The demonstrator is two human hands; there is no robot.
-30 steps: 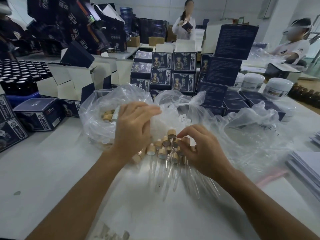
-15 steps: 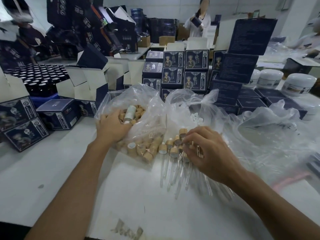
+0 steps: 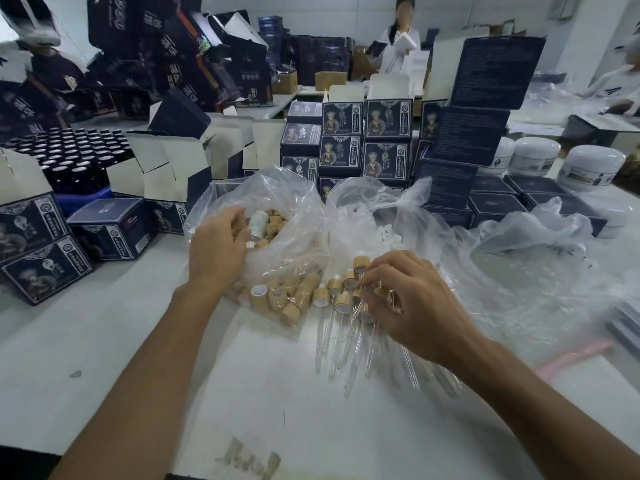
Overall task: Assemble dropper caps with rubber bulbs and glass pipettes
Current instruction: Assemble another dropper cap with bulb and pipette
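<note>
A clear plastic bag (image 3: 287,192) holds several wooden dropper caps (image 3: 294,299) and a pale bottle (image 3: 259,221). My left hand (image 3: 216,247) reaches into this bag, fingers curled among the caps; what they hold is hidden. To the right lies a pile of capped droppers (image 3: 341,301) whose glass pipettes (image 3: 330,344) point toward me. My right hand (image 3: 412,303) rests on this pile, fingers bent around a thin glass pipette. Behind it a second bag holds white rubber bulbs (image 3: 388,237).
Stacked dark blue boxes (image 3: 367,140) stand behind the bags, open cartons (image 3: 166,174) and a tray of dark bottles (image 3: 69,154) at left. White jars (image 3: 592,164) and crumpled plastic (image 3: 536,265) fill the right. A person (image 3: 401,36) stands at the back.
My left hand moved left from above the bulbs bag and went into the bag of caps. My right hand stayed on the dropper pile, fingers closing over it.
</note>
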